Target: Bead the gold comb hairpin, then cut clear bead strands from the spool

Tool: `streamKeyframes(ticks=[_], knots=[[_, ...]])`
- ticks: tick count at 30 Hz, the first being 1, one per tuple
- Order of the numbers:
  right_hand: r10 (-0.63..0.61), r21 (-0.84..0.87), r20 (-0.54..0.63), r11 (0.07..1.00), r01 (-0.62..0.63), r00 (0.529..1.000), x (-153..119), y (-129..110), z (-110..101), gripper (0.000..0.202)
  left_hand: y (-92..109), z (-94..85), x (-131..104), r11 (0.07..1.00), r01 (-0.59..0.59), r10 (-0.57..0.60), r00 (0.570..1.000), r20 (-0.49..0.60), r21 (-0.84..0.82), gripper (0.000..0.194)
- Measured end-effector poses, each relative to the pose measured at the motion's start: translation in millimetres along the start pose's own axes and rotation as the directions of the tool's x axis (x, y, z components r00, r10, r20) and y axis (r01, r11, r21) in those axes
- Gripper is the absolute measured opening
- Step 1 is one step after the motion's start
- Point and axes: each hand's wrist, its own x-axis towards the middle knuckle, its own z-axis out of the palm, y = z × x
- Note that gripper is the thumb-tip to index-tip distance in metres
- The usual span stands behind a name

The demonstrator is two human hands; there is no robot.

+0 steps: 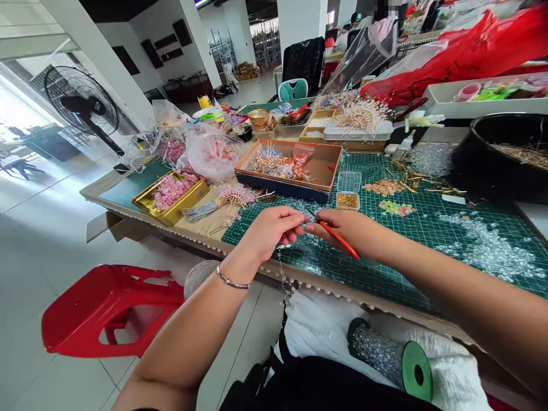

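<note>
My left hand (278, 229) is closed in a pinch above the front edge of the table. From beneath it hangs a thin strand of clear beads (281, 271), running down past the edge toward my lap. My right hand (338, 225) is wrapped round red-handled pliers (342, 241). Their dark jaws point up and left, close to my left fingertips. Whatever lies right between the fingertips is too small to make out. A spool of clear bead strand (385, 354) with green ends rests on white cloth in my lap.
Behind my hands stand an open box of beaded sprigs (291, 188) and a small case of gold beads (347, 201). Loose clear beads (496, 245) lie on the green mat. A gold tin (171, 214) holds pink flowers. A red stool (115, 308) stands at left, a black bowl (479, 154) at right.
</note>
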Motion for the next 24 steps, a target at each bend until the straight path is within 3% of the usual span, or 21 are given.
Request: streamKeyframes(ticks=[5,11,15,21,24], knots=[[-0.029,0.075,-0.133,0.996,0.039,0.991,-21,-20,-9,0.025,4,2.9,-13,0.996,0.064,-0.054,0.989,0.14,-0.068,0.016],[-0.052,0.03,-0.222,0.998,0.06,0.974,-53,-36,-24,0.021,13,9.1,-47,0.983,0.117,-0.078,0.964,0.254,-0.142,0.028],[0.032,0.092,-0.317,0.996,-0.003,0.948,-77,-30,-35,0.017,9,5.0,-72,0.993,0.096,-0.075,0.968,0.241,-0.075,0.026],[0.198,0.252,-0.314,0.96,-0.12,0.929,-104,-21,-46,0.024,4,1.1,-98,0.998,0.068,-0.067,0.975,0.211,-0.001,0.02],[0.215,0.28,-0.331,0.952,-0.122,0.919,-112,-14,-44,0.023,5,1.8,-105,0.998,0.061,-0.066,0.981,0.183,0.031,0.019]])
